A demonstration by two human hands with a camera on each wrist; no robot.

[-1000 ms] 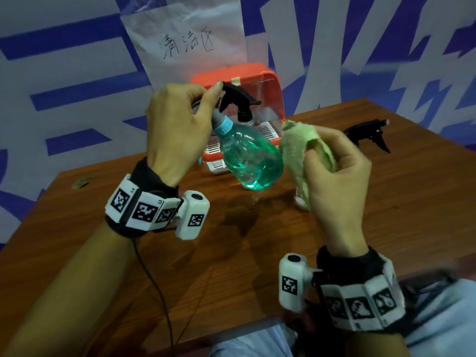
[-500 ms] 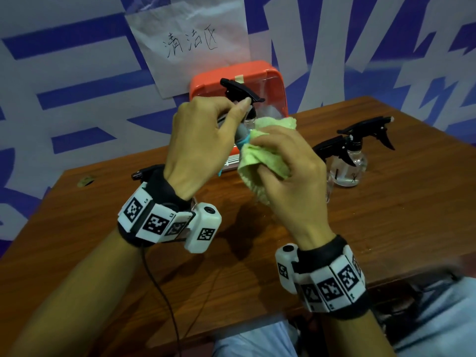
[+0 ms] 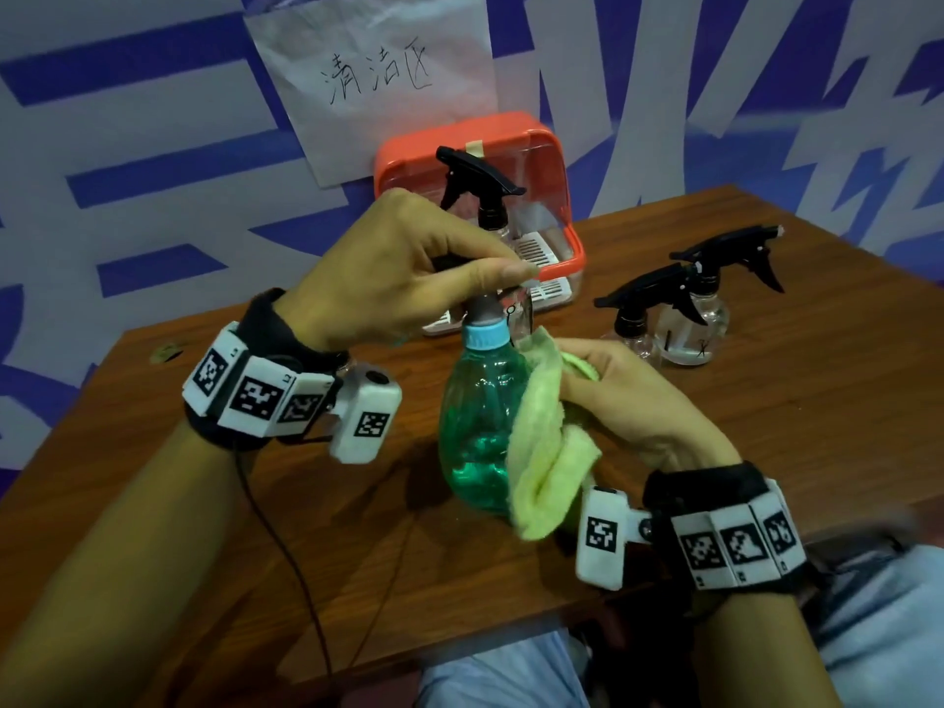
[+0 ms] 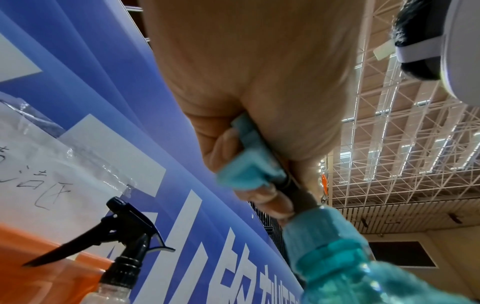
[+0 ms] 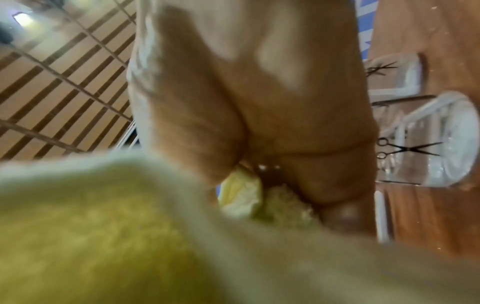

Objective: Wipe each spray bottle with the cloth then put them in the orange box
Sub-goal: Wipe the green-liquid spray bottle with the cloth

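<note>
My left hand (image 3: 408, 268) grips the spray head of a green spray bottle (image 3: 477, 426), holding it upright above the table; the left wrist view shows the fingers (image 4: 228, 156) curled round the blue trigger. My right hand (image 3: 628, 401) holds a yellow-green cloth (image 3: 546, 452) against the bottle's right side; that cloth (image 5: 103, 236) fills the right wrist view. The orange box (image 3: 475, 140) stands open at the back with one clear spray bottle (image 3: 480, 196) inside. Two clear spray bottles (image 3: 689, 319) wait on the table to the right.
The wooden table (image 3: 817, 401) stands against a blue and white wall carrying a paper sign (image 3: 373, 79). A black cable (image 3: 286, 554) runs from my left wrist across the table toward its near edge. My knees show below the table edge.
The green bottle has come from tilted at the back to upright and nearer me. The cloth hand has slid from the bottle's neck down its right side.
</note>
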